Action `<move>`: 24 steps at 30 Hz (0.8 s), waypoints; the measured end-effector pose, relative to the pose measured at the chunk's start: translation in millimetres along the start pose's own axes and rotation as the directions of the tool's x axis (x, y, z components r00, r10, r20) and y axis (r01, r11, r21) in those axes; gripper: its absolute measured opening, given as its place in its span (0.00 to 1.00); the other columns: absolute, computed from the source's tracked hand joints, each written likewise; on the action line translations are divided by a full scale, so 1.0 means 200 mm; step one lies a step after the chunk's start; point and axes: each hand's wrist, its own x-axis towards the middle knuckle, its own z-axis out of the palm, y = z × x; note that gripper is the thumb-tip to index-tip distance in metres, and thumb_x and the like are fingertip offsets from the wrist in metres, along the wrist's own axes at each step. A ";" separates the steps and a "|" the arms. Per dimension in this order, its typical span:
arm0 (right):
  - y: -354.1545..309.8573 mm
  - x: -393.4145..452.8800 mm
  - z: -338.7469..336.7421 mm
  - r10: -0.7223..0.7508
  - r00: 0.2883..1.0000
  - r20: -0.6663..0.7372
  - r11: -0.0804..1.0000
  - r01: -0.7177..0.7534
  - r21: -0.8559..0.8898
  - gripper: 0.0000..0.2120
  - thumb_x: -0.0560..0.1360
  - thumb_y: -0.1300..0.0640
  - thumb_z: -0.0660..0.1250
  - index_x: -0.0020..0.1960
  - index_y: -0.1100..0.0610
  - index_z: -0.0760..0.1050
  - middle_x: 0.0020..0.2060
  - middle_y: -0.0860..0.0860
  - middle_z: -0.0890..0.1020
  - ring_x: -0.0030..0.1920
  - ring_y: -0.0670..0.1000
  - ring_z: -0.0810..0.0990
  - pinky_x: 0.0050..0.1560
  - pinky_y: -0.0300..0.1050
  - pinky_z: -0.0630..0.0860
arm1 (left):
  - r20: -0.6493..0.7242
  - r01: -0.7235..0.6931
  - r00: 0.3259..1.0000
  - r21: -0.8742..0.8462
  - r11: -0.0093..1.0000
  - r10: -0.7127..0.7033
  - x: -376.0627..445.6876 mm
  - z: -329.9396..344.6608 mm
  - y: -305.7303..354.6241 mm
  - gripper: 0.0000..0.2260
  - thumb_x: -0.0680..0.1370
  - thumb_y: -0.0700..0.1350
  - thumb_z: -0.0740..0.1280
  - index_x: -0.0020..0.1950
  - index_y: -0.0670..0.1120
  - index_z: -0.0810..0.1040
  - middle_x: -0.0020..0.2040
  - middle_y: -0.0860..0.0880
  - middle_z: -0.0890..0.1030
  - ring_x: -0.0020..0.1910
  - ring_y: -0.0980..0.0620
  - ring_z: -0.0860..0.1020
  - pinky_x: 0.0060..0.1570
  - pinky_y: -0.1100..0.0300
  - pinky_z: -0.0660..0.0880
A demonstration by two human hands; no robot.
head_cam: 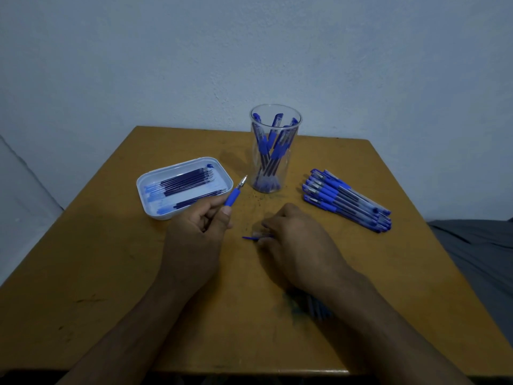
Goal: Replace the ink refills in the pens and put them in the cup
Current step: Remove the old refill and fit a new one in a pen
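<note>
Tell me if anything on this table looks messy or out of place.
Yes. A blue ink blot sits in the far corner of the white tray, and dark specks are scattered on the table near the cup. It looks like leaked ink.

counter: tan wood, scuffed, fills centre and lower frame | wall: pale blue-white, across the top | grey fabric: right edge, perhaps bedding | dark specks: on counter, centre
</note>
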 end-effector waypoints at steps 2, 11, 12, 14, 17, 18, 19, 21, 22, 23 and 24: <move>-0.01 0.01 0.02 0.007 1.000 -0.002 1.000 -0.007 -0.023 0.12 0.81 0.47 0.64 0.62 0.48 0.78 0.59 0.47 0.71 0.52 0.48 0.75 0.52 0.49 0.78 | 0.012 -0.005 1.000 0.007 1.000 0.005 0.00 0.00 0.00 0.10 0.81 0.42 0.66 0.62 0.49 0.80 0.42 0.52 0.84 0.36 0.62 0.80 0.41 0.65 0.75; 0.06 0.02 0.01 0.152 0.958 -0.243 0.825 0.013 0.565 0.03 0.76 0.54 0.74 0.49 0.48 0.83 0.38 0.43 0.79 0.38 0.40 0.76 0.38 0.31 0.71 | 0.101 -0.031 0.994 0.018 0.999 0.029 -0.01 0.00 0.01 0.12 0.79 0.41 0.70 0.60 0.53 0.82 0.42 0.55 0.85 0.42 0.55 0.83 0.41 0.66 0.78; 0.08 0.02 0.00 0.194 0.953 -0.231 0.741 0.012 0.671 0.05 0.75 0.56 0.75 0.50 0.49 0.83 0.36 0.43 0.79 0.36 0.41 0.75 0.36 0.32 0.71 | 0.106 -0.027 0.994 0.014 1.000 0.025 -0.02 0.00 0.01 0.12 0.78 0.41 0.71 0.59 0.54 0.82 0.42 0.55 0.85 0.41 0.54 0.83 0.42 0.65 0.79; 0.09 0.02 -0.01 0.260 0.941 -0.218 0.574 0.030 0.818 0.06 0.76 0.59 0.73 0.52 0.50 0.84 0.35 0.48 0.80 0.32 0.43 0.76 0.31 0.35 0.72 | 0.111 -0.022 0.994 0.004 1.000 0.021 -0.02 0.00 0.01 0.12 0.77 0.41 0.72 0.57 0.55 0.83 0.42 0.54 0.85 0.41 0.53 0.83 0.44 0.63 0.80; 0.08 0.01 -0.05 0.313 0.920 -0.237 0.399 0.099 0.912 0.10 0.79 0.63 0.69 0.58 0.53 0.81 0.42 0.54 0.86 0.34 0.51 0.82 0.24 0.45 0.77 | 0.124 -0.014 0.992 0.001 1.000 0.014 -0.02 0.00 0.00 0.11 0.76 0.41 0.73 0.57 0.53 0.84 0.42 0.53 0.86 0.41 0.51 0.83 0.45 0.60 0.80; 0.08 0.00 -0.05 0.328 0.913 -0.242 0.365 0.114 0.924 0.11 0.79 0.63 0.68 0.60 0.54 0.79 0.43 0.54 0.86 0.35 0.52 0.84 0.25 0.46 0.79 | 0.133 -0.017 0.991 0.002 1.000 0.017 -0.02 0.00 0.00 0.11 0.76 0.41 0.73 0.57 0.53 0.84 0.42 0.54 0.86 0.41 0.52 0.83 0.44 0.62 0.80; 0.07 0.00 -0.06 0.346 0.905 -0.247 0.343 0.122 0.931 0.12 0.79 0.63 0.68 0.62 0.54 0.77 0.42 0.53 0.87 0.36 0.53 0.85 0.26 0.47 0.80 | 0.141 -0.024 0.990 0.006 1.000 0.023 -0.02 0.00 0.00 0.12 0.76 0.41 0.73 0.57 0.52 0.84 0.42 0.54 0.86 0.41 0.53 0.83 0.43 0.64 0.79; 0.07 0.00 -0.06 0.380 0.888 -0.260 0.313 0.141 0.939 0.12 0.79 0.63 0.68 0.61 0.57 0.73 0.41 0.54 0.87 0.38 0.54 0.86 0.28 0.48 0.81 | 0.162 -0.039 0.986 0.009 0.999 0.037 -0.02 0.00 0.01 0.12 0.76 0.41 0.73 0.57 0.54 0.84 0.42 0.56 0.86 0.39 0.57 0.81 0.40 0.69 0.76; 0.07 0.00 -0.06 0.389 0.882 -0.264 0.299 0.150 0.942 0.11 0.79 0.63 0.68 0.59 0.59 0.73 0.41 0.55 0.87 0.39 0.55 0.87 0.28 0.49 0.81 | 0.173 -0.045 0.984 0.011 0.999 0.042 -0.02 0.00 0.01 0.12 0.76 0.41 0.73 0.56 0.55 0.84 0.42 0.57 0.86 0.38 0.58 0.80 0.40 0.69 0.75; 0.07 0.00 -0.06 0.391 0.881 -0.265 0.288 0.156 0.945 0.09 0.79 0.63 0.69 0.58 0.60 0.72 0.41 0.56 0.87 0.40 0.57 0.87 0.29 0.49 0.81 | 0.178 -0.052 0.983 0.015 0.999 0.048 -0.02 0.00 0.01 0.13 0.76 0.41 0.73 0.56 0.56 0.83 0.42 0.57 0.85 0.38 0.57 0.80 0.39 0.69 0.75; 0.07 0.00 -0.06 0.385 0.884 -0.265 0.282 0.160 0.946 0.08 0.79 0.63 0.69 0.57 0.60 0.72 0.41 0.56 0.87 0.40 0.58 0.87 0.30 0.50 0.82 | 0.180 -0.059 0.982 0.020 0.998 0.055 -0.02 0.00 0.01 0.13 0.76 0.41 0.73 0.56 0.57 0.83 0.42 0.57 0.85 0.38 0.55 0.80 0.39 0.68 0.75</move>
